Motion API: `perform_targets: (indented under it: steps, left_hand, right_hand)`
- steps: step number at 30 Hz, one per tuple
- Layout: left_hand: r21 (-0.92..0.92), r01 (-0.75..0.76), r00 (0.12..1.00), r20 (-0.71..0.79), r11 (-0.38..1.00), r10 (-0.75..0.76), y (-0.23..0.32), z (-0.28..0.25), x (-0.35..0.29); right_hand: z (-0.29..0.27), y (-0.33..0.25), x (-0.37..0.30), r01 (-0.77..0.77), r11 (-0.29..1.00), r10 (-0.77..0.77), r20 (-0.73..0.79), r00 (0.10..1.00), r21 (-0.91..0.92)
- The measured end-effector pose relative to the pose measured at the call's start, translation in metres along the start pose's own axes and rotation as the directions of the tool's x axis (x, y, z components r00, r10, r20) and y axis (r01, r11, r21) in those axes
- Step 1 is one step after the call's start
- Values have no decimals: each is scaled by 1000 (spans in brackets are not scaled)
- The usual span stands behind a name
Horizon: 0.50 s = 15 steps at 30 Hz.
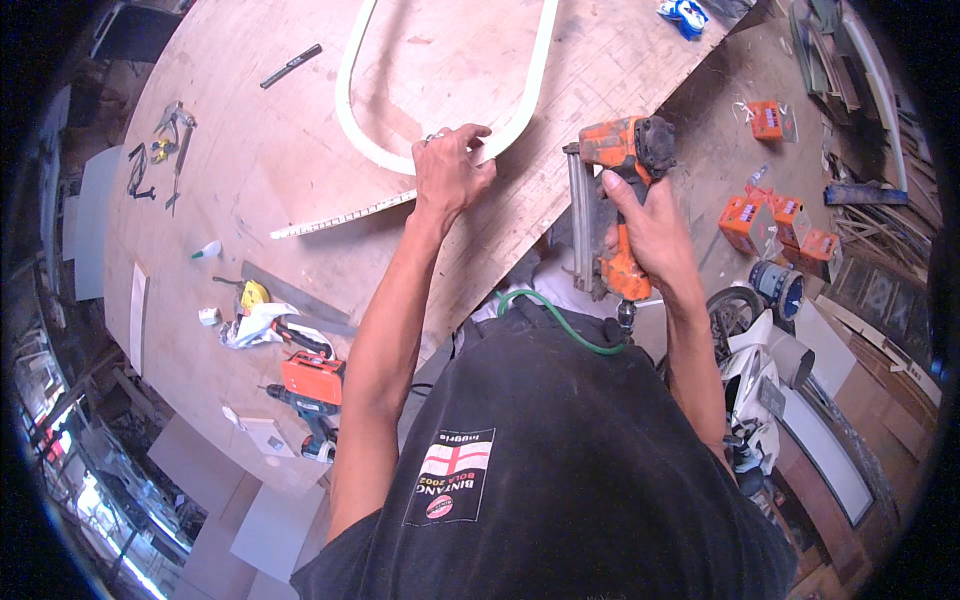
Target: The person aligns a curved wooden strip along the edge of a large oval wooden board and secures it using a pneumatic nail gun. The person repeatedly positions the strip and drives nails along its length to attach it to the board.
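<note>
My left hand (452,172) is closed on the lower curve of a white rounded frame (345,100), which lies on the wooden worktable (240,150). A pale strip with evenly spaced notches (335,219) runs from beneath that hand toward the left; whether it joins the frame is hidden by my fingers. In my right hand (657,232) is an orange and black nail gun (608,147), held upright beyond the table's right edge, apart from the frame. My thumb lies along its body and the fingers wrap its handle. A green air hose (570,335) curves near its base.
A black marker (290,66) and a grey metal hand tool (180,118) lie on the table's left side. Nearer me are a yellow tape measure (254,295), an orange box (313,378) and a cordless drill (305,408). Orange boxes (748,225) and a motorcycle (752,385) stand at right.
</note>
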<state>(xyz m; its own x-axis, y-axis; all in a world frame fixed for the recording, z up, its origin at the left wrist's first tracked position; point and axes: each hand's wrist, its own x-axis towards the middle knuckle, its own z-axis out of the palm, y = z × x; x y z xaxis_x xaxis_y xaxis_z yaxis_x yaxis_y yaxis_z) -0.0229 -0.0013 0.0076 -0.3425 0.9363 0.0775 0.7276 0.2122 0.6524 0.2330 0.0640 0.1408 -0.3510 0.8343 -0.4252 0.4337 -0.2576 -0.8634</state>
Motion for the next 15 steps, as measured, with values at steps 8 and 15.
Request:
perform_targets:
  steps: [8,15]
  left_hand:
    - [-72,26,1000,-14,997,-27,-5,7,-2]
    - [-27,3,999,52,1000,-1,-8,2,-6]
  right_hand:
    - [1,3,1,-7,1000,7,-3,1000,-9]
    - [5,-1,0,0,1000,0,5,1000,-11]
